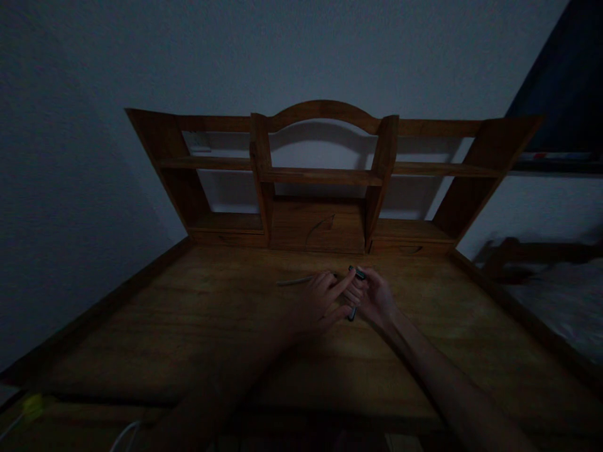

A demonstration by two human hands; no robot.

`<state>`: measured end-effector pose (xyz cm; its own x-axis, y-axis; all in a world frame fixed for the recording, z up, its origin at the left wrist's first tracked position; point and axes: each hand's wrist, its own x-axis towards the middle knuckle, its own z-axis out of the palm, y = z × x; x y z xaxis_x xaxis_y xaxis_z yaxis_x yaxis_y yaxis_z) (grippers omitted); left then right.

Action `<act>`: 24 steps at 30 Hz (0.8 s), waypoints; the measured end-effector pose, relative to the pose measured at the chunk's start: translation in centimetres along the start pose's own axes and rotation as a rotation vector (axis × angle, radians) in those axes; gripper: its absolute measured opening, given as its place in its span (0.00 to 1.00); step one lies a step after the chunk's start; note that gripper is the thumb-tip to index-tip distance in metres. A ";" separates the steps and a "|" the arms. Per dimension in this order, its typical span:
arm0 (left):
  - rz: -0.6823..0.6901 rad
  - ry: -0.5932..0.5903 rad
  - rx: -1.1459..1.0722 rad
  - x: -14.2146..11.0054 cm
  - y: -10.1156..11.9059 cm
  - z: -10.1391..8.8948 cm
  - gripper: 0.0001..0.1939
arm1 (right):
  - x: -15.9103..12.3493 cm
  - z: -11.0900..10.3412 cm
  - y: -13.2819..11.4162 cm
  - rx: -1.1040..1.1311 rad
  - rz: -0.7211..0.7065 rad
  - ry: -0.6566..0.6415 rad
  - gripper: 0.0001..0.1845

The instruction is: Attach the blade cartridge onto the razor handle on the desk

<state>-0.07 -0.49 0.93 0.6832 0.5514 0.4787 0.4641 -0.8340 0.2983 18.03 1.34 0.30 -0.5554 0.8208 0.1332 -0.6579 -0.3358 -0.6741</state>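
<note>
My right hand is wrapped around a small, dark razor-like tool with a short crosswise head. The tool's lower end sticks out below my fingers; its middle is hidden by them. From the left, my left hand reaches over with its fingers spread. Its index fingertip touches or nearly touches the tool's head, and its thumb lies close to the lower end. A thin, pale stick lies on the desk just beyond my left hand, partly hidden by its fingers.
The wooden desk has a raised shelf unit along its back, with small drawers at its base. Raised side rails edge the desk. A yellow object and a white cable are at the lower left. The light is dim.
</note>
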 end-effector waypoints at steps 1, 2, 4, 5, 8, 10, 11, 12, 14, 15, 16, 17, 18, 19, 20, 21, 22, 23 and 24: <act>0.003 -0.004 -0.003 0.0 0.0 0.0 0.35 | 0.0 0.0 0.0 0.003 0.004 0.001 0.22; 0.006 -0.006 -0.005 0.0 0.0 -0.1 0.35 | 0.0 0.0 0.0 0.006 0.007 0.001 0.22; 0.014 0.004 -0.004 0.0 0.1 -0.1 0.35 | 0.0 0.0 0.0 0.008 0.010 -0.005 0.22; 0.018 0.013 -0.004 0.0 0.1 -0.1 0.35 | 0.0 0.0 0.0 0.008 0.010 -0.008 0.22; 0.020 0.026 -0.003 0.0 0.1 0.0 0.35 | 0.0 0.0 0.0 0.007 0.007 -0.022 0.22; 0.012 0.020 0.005 0.0 0.1 0.0 0.35 | 0.0 -0.1 0.0 0.007 0.008 -0.032 0.22; 0.008 0.016 0.009 0.0 0.1 0.0 0.36 | 0.0 -0.2 0.0 0.007 0.009 -0.035 0.22; 0.005 0.016 0.011 0.0 0.1 0.1 0.36 | 0.0 -0.2 0.1 0.006 0.008 -0.036 0.23; 0.000 0.019 0.009 0.0 0.1 0.1 0.36 | 0.1 -0.3 0.1 0.000 0.003 -0.033 0.23; -0.003 0.019 0.006 -0.1 0.1 0.2 0.36 | 0.1 -0.3 0.1 -0.004 0.000 -0.028 0.23; -0.005 0.020 0.004 -0.1 0.1 0.2 0.35 | 0.1 -0.3 0.0 -0.009 -0.003 -0.021 0.23; -0.006 0.018 0.002 -0.1 0.0 0.2 0.35 | 0.1 -0.3 0.0 -0.012 -0.005 -0.013 0.23; -0.007 0.012 0.000 -0.1 0.0 0.2 0.35 | 0.1 -0.2 0.0 -0.014 -0.006 -0.006 0.23; -0.006 0.003 -0.003 -0.1 0.0 0.2 0.36 | 0.2 -0.2 0.0 -0.015 -0.005 0.000 0.23; -0.006 -0.004 -0.004 -0.1 0.0 0.2 0.36 | 0.2 -0.2 0.0 -0.016 -0.002 0.004 0.23; -0.007 -0.006 -0.005 -0.1 0.0 0.1 0.36 | 0.2 -0.2 0.0 -0.016 -0.002 0.011 0.23; -0.007 -0.005 -0.005 -0.1 0.1 0.0 0.36 | 0.2 -0.3 0.0 -0.015 -0.003 0.018 0.23; -0.006 0.004 -0.005 -0.1 0.2 -0.1 0.36 | 0.3 -0.3 0.0 -0.015 -0.002 0.027 0.23; -0.006 0.018 -0.005 -0.1 0.3 -0.2 0.36 | 0.3 -0.4 0.0 -0.013 -0.002 0.033 0.23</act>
<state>-0.12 -0.80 1.13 0.6702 0.5559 0.4918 0.4651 -0.8309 0.3053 18.04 1.73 0.05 -0.5369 0.8364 0.1106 -0.6524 -0.3285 -0.6829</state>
